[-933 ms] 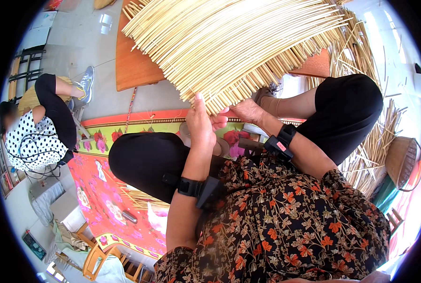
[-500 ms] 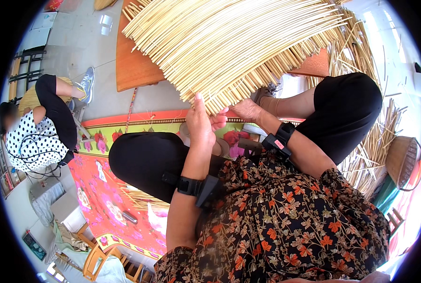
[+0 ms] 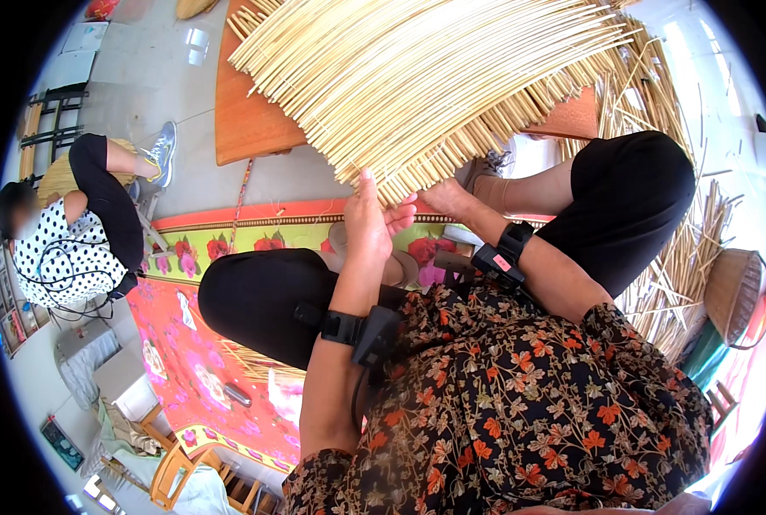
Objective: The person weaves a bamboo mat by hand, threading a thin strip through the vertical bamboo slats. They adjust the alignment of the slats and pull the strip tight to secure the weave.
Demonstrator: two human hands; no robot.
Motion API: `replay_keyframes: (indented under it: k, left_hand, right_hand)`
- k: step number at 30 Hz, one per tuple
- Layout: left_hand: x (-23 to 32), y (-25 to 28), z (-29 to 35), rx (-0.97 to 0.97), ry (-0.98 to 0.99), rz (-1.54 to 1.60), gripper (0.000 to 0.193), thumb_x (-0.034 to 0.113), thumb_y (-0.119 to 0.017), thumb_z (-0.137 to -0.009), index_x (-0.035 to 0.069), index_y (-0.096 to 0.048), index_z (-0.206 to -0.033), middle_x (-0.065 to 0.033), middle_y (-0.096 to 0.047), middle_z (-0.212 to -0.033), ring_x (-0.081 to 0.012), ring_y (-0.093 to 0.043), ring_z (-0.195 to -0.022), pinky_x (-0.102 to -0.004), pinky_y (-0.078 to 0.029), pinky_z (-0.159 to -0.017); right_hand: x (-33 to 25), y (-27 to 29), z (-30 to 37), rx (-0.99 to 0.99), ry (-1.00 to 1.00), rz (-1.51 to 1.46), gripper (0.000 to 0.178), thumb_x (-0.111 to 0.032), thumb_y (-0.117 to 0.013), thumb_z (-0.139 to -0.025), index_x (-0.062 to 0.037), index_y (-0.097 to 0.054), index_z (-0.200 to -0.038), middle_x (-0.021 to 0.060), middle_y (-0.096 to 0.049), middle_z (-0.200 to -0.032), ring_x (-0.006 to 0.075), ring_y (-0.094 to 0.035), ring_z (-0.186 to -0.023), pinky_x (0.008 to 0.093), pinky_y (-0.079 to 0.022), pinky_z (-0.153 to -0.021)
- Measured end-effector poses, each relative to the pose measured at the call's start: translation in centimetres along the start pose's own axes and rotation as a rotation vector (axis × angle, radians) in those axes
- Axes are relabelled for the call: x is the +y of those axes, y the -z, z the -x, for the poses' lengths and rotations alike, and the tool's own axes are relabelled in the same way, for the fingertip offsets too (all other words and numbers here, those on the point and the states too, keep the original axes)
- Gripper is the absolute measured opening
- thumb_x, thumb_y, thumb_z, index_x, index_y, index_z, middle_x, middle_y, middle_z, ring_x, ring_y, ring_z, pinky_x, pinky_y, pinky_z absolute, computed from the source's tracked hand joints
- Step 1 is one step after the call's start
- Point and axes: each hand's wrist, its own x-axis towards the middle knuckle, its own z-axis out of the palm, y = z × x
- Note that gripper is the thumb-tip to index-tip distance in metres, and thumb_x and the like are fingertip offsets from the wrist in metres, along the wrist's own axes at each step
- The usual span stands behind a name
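A straw-coloured stalk mat [image 3: 426, 86] is lying across a wooden tabletop [image 3: 250, 124], its near corner overhanging. The left hand [image 3: 371, 221] is pinching that corner; the right hand [image 3: 450, 199] is resting against the edge, its grip hidden. Leftward, a co-worker [image 3: 67, 253] is sitting.

A pale, fan-shaped stalk mat [image 3: 434, 86] lies on a flat, orange-brown wooden tabletop [image 3: 258, 124], upper centre; a round, brown woven basket [image 3: 731, 296] sits far right.

A wide view looks down from the person's head: shirt [image 3: 520, 412] near, lower right; stick mat [image 3: 417, 81] farther, top.
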Motion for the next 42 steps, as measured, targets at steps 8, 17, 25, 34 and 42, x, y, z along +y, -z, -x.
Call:
replay_keyframes:
  k: [8, 17, 25, 34, 42]
  left_hand:
    - [-0.1, 1.6, 0.4, -0.075, 0.075, -0.003, 0.063, 0.057, -0.039, -0.099, -0.001, -0.053, -0.119, -0.0166, -0.069, -0.096, -0.0186, -0.069, -0.074, -0.029, -0.058, -0.061]
    - [-3.7, 3.7, -1.2, 0.072, -0.271, -0.087, 0.022, 0.014, -0.064, -0.093, 0.001, -0.062, -0.111, -0.0061, -0.068, -0.101, -0.0122, -0.066, -0.084, -0.0239, -0.054, -0.066]
    - [-4.9, 4.4, -3.0, -0.122, -0.221, 0.03, 0.021, 0.009, -0.065, -0.091, 0.002, -0.065, -0.111, -0.0045, -0.069, -0.098, -0.01, -0.065, -0.075, -0.0214, -0.052, -0.066]
    - [-5.2, 3.8, -3.9, -0.096, -0.286, -0.058, 0.016, 0.009, -0.065, -0.092, 0.0, -0.067, -0.105, -0.0056, -0.07, -0.089, -0.0094, -0.064, -0.072, -0.022, -0.051, -0.064]
    - [-6.3, 3.9, -4.6, -0.092, -0.383, -0.171, 0.015, 0.014, -0.063, -0.094, 0.002, -0.067, -0.102, -0.0061, -0.07, -0.088, -0.0115, -0.067, -0.072, -0.0235, -0.055, -0.064]
  right_hand:
    - [-0.2, -0.1, 0.9, 0.013, -0.271, -0.47, 0.03, -0.018, -0.064, -0.088, -0.0019, -0.064, -0.114, 0.0176, -0.068, -0.107, 0.0295, -0.066, -0.093, 0.0372, -0.053, -0.083]
    - [-2.8, -0.1, 0.9, -0.032, -0.565, -1.167, 0.022, 0.0, -0.066, -0.085, -0.0001, -0.061, -0.107, 0.0081, -0.065, -0.087, 0.0175, -0.066, -0.076, 0.0289, -0.058, -0.062]
    - [-2.1, -0.3, 1.1, -0.028, -0.533, -1.223, 0.02, 0.002, -0.063, -0.086, 0.0003, -0.059, -0.105, 0.0064, -0.064, -0.084, 0.0124, -0.062, -0.064, 0.0258, -0.057, -0.06]
    - [-1.4, -0.1, 1.8, -0.036, -0.523, -1.15, 0.016, -0.005, -0.063, -0.088, 0.0024, -0.065, -0.102, 0.0067, -0.067, -0.089, 0.0125, -0.063, -0.069, 0.0284, -0.057, -0.064]
    - [-1.8, 0.3, 2.0, -0.053, -0.509, -1.177, 0.012, -0.005, -0.06, -0.093, 0.0005, -0.064, -0.103, 0.006, -0.067, -0.093, 0.0125, -0.064, -0.074, 0.0304, -0.058, -0.073]
